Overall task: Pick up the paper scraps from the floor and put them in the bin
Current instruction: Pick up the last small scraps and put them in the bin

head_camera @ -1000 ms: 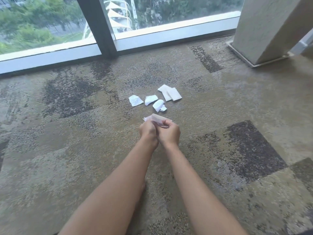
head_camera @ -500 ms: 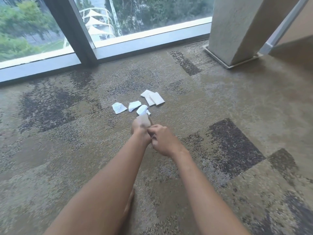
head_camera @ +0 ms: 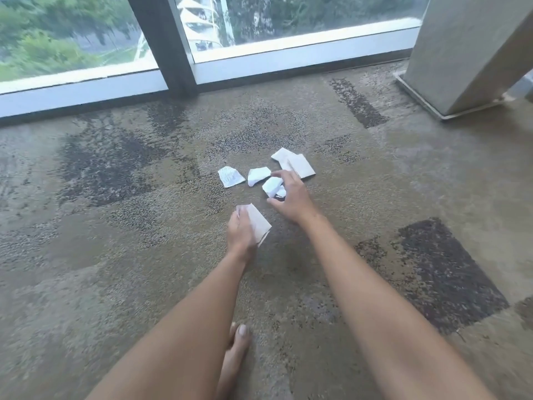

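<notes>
Several white paper scraps lie on the patterned carpet. One with printed lines (head_camera: 230, 176) is at the left, a crumpled scrap (head_camera: 258, 175) sits beside it, and flat pieces (head_camera: 297, 164) lie at the back right. My left hand (head_camera: 240, 233) is shut on a flat paper scrap (head_camera: 258, 223), held just above the floor. My right hand (head_camera: 291, 196) reaches over a folded scrap (head_camera: 272, 186), fingers spread around it, thumb below it. No bin is in view.
A floor-level window with a white sill (head_camera: 288, 54) and a dark mullion (head_camera: 164, 44) runs along the back. A grey pillar (head_camera: 461, 53) stands at the right. A bare foot (head_camera: 236, 353) rests on the carpet between my arms.
My hands have parted. The left keeps the flat scrap, and the right has let go of it and moved forward over the folded scrap on the floor.
</notes>
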The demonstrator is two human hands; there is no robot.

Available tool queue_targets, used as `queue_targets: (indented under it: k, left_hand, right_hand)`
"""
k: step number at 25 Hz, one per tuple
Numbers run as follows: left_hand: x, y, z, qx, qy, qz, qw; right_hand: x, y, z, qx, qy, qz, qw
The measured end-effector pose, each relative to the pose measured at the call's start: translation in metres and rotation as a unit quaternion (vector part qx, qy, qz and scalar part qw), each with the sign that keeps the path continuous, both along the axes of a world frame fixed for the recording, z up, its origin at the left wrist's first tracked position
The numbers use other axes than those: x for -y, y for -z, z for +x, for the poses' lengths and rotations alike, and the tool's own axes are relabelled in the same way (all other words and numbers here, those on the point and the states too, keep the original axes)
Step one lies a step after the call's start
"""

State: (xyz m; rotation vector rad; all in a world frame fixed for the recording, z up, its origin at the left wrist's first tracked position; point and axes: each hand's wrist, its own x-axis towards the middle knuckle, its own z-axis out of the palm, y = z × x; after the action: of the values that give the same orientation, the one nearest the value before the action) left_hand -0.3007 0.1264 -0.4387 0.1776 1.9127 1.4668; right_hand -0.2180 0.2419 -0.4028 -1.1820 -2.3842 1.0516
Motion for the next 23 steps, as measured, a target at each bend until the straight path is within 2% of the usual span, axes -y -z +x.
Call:
queue_targets:
  k: [2, 5, 8, 10, 13, 16, 18, 20, 23]
  left_hand:
    - [0.0, 0.008, -0.005, 0.019, 0.013, 0.028, 0.999]
    - [-0.001, 0.016, -0.012, 0.029, 0.033, 0.042, 0.998]
    - [-0.009, 0.018, -0.018, 0.016, 0.057, -0.008, 0.998]
    - [-0.02, 0.009, -0.018, -0.036, 0.038, -0.103, 0.993]
    - [-0.039, -0.013, -0.033, -0.164, 0.016, -0.154, 0.974]
    - [-0.054, -0.023, -0.07, -0.339, 0.114, -0.239, 0.903]
    - [-0.06, -0.023, -0.09, -0.405, 0.18, -0.262, 0.857]
    - [-0.068, -0.016, -0.101, -0.422, 0.232, -0.264, 0.836]
    - [-0.072, -0.004, -0.105, -0.38, 0.261, -0.259, 0.849]
  right_hand:
    - [-0.017, -0.001, -0.032, 0.031, -0.06, 0.02, 0.998]
    - [-0.035, 0.004, -0.068, 0.164, -0.139, 0.044, 0.976]
    - [-0.037, 0.023, -0.071, 0.247, -0.179, 0.127, 0.944]
    - [-0.035, 0.036, -0.054, 0.234, -0.17, 0.229, 0.93]
    - [-0.034, 0.055, -0.026, 0.181, -0.149, 0.316, 0.919]
    - [-0.035, 0.058, -0.022, 0.178, -0.145, 0.367, 0.901]
    - [-0.034, 0.057, -0.027, 0.191, -0.147, 0.367, 0.898]
    - [-0.036, 0.053, -0.033, 0.189, -0.142, 0.361, 0.902]
    - [-0.049, 0.042, -0.035, 0.161, -0.131, 0.34, 0.917]
